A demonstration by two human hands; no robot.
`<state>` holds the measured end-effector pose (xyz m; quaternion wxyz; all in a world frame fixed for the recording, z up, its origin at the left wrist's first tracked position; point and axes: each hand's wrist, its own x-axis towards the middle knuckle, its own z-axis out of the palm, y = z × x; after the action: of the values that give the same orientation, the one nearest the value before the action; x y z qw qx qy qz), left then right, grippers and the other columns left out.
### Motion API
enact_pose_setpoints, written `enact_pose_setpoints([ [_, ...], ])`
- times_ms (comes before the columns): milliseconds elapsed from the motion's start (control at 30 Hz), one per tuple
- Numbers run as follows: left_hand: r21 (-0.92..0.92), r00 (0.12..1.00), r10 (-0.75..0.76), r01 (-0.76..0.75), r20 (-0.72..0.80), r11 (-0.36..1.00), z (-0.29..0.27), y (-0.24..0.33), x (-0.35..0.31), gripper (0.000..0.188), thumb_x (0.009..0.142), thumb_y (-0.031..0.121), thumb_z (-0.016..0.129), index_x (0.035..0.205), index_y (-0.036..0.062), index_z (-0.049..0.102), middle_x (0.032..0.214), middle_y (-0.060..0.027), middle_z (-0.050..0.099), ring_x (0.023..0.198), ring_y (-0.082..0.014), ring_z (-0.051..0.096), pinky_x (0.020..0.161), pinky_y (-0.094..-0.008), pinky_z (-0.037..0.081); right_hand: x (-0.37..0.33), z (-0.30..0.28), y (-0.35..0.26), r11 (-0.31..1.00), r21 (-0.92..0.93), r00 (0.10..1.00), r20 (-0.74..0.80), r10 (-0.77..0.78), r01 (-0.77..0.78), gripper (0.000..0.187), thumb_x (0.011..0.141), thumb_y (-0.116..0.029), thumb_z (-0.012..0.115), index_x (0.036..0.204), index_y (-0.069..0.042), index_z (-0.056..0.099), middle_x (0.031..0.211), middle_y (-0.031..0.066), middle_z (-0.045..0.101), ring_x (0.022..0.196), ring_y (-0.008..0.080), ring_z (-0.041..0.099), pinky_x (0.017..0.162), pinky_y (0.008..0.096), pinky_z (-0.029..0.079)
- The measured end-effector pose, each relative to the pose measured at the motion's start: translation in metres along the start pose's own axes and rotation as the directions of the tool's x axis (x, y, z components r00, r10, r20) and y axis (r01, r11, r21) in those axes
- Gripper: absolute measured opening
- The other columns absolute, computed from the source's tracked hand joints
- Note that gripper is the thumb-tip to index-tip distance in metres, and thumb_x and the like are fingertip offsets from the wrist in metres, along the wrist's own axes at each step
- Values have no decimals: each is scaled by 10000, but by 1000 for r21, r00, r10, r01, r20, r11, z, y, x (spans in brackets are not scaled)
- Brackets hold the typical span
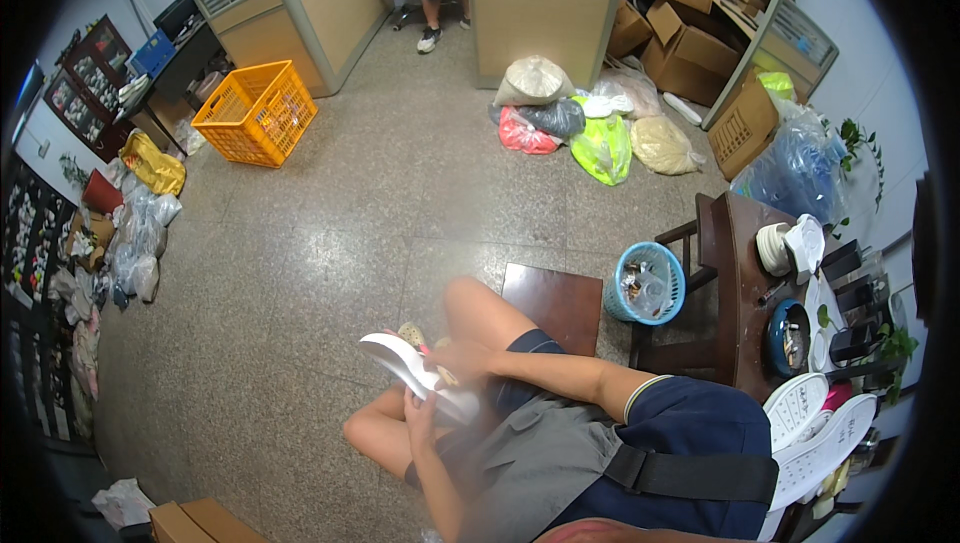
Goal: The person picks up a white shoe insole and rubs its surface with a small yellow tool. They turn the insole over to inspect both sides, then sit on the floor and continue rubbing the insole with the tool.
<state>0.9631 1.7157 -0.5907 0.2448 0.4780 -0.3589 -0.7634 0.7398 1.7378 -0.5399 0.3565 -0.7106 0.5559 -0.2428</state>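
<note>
Smooth curved white sole in hands

White shoe sole – smooth, matt, rubbery or foam-like; floor – speckled stone, polished with a dull sheen. Orange crate and blue waste basket: hard openwork plastic, slightly glossy. Stool and side table: dark wood, smooth and lacquered. Boxes: plain brown cardboard, matt. Sacks: thin plastic film, crinkled and shiny. Shorts: grey woven cloth, matt
</note>
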Motion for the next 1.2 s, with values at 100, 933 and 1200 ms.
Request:
enact_pose_setpoints([
  [100, 20, 1000, -14, 14, 10, 1000, 0, 0, -2, 796, 884, 9, 677, 1536, 15, 220, 1370, -137, 504, 1194, -204, 537, 993, -314, 446, -1, -3, -1, 1000, 8, 1000, 1, -20, 20, 461, 844, -389, 737, 1172, -108, 575, 1077, 162, 675, 979, 379, 649, 814, 490, 485],
  [933, 27, 995, 74, -72, -69, 997, 1, 0, -5, 827, 847, -28, 701, 1523, -18, 223, 1379, -177, 488, 1238, -250, 523, 1030, -354, 446, 3, 3, 2, 997, -12, 997, 11, 78, -78, 558, 861, -486, 699, 1214, -77, 559, 1039, 217, 673, 965, 401, 666, 823, 490, 501],
  [1200, 88, 979, 204, -200, -32, 976, 4, 3, -6, 840, 845, 18, 740, 1513, -25, 232, 1388, -193, 489, 1237, -258, 525, 1014, -369, 457, 6, 11, 16, 999, 36, 999, -50, -9, 11, 555, 864, -489, 696, 1213, -88, 539, 1020, 217, 669, 937, 420, 660, 808, 491, 494],
])
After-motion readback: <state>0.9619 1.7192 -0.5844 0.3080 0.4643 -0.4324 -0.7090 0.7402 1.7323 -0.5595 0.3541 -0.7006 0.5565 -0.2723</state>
